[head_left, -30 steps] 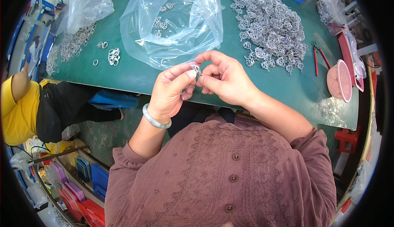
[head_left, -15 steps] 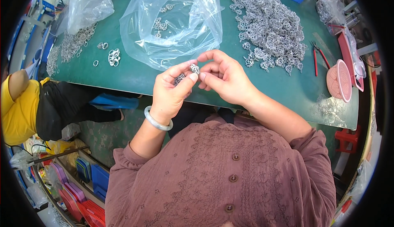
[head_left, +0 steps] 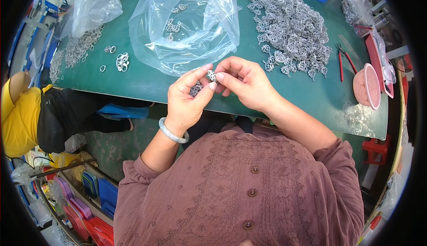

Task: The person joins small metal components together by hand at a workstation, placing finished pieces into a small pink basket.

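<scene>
Above the table's near edge, my left hand (head_left: 181, 99) pinches a small openwork metal piece (head_left: 211, 75) between its thumb and fingertips. More wire pieces (head_left: 195, 89) rest in the palm of that hand. My right hand (head_left: 249, 85) meets it from the right, thumb and curled fingers closed at the side of the same metal piece. Just beyond both hands lies a clear plastic bag (head_left: 147, 41), opened wide, with several wire pieces (head_left: 173, 25) inside. A big heap of similar wire pieces (head_left: 293, 28) covers the table to the right.
Red-handled pliers (head_left: 341, 63) and a pink basket (head_left: 366, 87) stand at the right of the green table (head_left: 284, 94). Loose metal rings (head_left: 122, 62) and a pile of rings (head_left: 80, 50) lie leftward. A person in yellow (head_left: 22, 117) is at the left.
My right hand's raised index finger has curled down, and its fingers have closed in on the metal piece. My left hand still pinches it, almost unmoved.
</scene>
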Motion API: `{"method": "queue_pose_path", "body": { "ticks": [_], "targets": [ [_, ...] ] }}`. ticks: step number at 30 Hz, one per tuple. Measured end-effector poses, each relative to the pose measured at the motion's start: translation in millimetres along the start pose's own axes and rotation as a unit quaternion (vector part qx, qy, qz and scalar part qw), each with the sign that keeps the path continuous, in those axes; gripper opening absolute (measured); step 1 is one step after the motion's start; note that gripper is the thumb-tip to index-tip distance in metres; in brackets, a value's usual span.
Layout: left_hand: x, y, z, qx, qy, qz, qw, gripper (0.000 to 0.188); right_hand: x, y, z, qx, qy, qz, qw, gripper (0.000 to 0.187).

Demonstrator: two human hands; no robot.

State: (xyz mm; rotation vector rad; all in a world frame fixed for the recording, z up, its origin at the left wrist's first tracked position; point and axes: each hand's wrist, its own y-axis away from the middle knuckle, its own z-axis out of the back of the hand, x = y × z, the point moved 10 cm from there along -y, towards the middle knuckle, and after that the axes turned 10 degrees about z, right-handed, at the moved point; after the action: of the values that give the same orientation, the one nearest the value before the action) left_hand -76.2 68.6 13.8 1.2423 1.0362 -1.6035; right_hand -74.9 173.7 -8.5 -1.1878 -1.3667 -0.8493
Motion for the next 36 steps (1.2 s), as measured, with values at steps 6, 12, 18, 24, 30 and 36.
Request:
{"method": "queue_pose_path", "body": {
  "ticks": [6, 12, 18, 24, 30, 36],
  "targets": [
    [-5.7, 1.4, 0.0, -0.011, -0.021, -0.017, 1.0, 0.036, 0.3, 0.2, -0.5, 0.003, -0.008, 0.012, 1.0, 0.009],
    [-4.7, 1.1, -0.3, -0.02, -0.016, -0.026, 0.999, 0.035, 1.8, 1.2, 1.2, -0.003, -0.015, 0.021, 1.0, 0.01],
    [8.8, -1.5, -8.6, -0.012, 0.038, 0.049, 0.998, 0.03, 4.0, 8.2, 5.8, 0.004, -0.045, 0.024, 0.999, 0.013],
    [26.2, -0.6, -27.0, 0.027, 0.167, 0.19, 0.967, 0.027, 7.4, 18.8, 8.9, 0.063, 0.003, 0.04, 0.997, 0.024],
    [21.2, -3.9, -44.7, 0.102, 0.243, 0.263, 0.928, 0.029, 56.1, 61.0, 107.2, -0.099, 0.127, 0.068, 0.985, 0.022],
    [22.0, -18.6, -1.1, 0.059, 0.385, 0.274, 0.879, 0.027, 180.6, 181.9, 278.3, -0.421, 0.38, 0.165, 0.807, 0.022]
  ]
}}
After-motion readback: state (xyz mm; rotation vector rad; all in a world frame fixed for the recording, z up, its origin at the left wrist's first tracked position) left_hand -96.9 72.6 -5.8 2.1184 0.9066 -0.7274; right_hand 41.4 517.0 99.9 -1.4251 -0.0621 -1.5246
